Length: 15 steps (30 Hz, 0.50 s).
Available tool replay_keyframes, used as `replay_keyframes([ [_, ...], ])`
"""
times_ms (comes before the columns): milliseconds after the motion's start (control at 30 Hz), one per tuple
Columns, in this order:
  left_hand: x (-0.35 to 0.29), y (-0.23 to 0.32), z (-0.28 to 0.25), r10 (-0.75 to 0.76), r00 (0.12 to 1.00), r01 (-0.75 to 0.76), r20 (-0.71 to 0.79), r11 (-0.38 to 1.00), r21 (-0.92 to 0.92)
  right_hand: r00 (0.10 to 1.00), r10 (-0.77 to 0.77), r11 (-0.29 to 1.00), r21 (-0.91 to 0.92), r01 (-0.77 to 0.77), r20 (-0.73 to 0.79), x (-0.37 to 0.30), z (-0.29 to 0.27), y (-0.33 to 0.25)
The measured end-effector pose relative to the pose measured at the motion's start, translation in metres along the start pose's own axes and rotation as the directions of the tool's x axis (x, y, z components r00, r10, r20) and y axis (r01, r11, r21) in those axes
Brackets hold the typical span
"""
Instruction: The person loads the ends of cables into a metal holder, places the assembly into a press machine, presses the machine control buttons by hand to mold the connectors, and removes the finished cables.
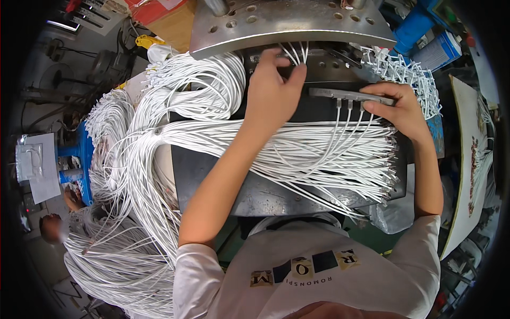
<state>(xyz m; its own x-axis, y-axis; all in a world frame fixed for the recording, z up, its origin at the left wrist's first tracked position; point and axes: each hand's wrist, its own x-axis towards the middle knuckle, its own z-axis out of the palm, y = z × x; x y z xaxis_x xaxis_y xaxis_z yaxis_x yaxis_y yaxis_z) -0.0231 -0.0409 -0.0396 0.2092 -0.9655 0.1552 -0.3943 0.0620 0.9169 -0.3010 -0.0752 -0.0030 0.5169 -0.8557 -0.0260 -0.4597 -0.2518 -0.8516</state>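
My right hand (396, 106) grips one end of a long grey metal bar (334, 93), thumb below and fingers over the top. Several white cables hang from the bar by small plugs along its lower edge. My left hand (273, 87) is just in front of the steel press plate, slightly blurred, with thumb and fingers apart. Close to its thumb, a few white cables (297, 53) come down from under the plate; whether the thumb touches them I cannot tell. A thick bundle of white cables (319, 149) lies across the dark worktable (239, 183) below both hands.
The thick steel plate (287, 32) of a press spans the far side. Coiled white cables (196, 85) lie at the left, with more hanging at lower left. White cable pieces (409, 74) are heaped at the far right, near a blue can (438, 50). A board (465, 165) stands right.
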Motion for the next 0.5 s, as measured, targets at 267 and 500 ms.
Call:
replay_keyframes([
  [267,0.025,0.005,-0.002,-0.330,0.891,0.417,0.313,0.867,-0.273,0.826,-0.550,0.698,-0.612,0.372,-0.125,0.105,0.018,0.024],
  [500,0.022,-0.004,0.000,-0.289,0.903,0.364,0.318,0.908,-0.207,0.799,-0.572,0.820,-0.151,0.552,-0.182,0.206,0.003,0.120],
])
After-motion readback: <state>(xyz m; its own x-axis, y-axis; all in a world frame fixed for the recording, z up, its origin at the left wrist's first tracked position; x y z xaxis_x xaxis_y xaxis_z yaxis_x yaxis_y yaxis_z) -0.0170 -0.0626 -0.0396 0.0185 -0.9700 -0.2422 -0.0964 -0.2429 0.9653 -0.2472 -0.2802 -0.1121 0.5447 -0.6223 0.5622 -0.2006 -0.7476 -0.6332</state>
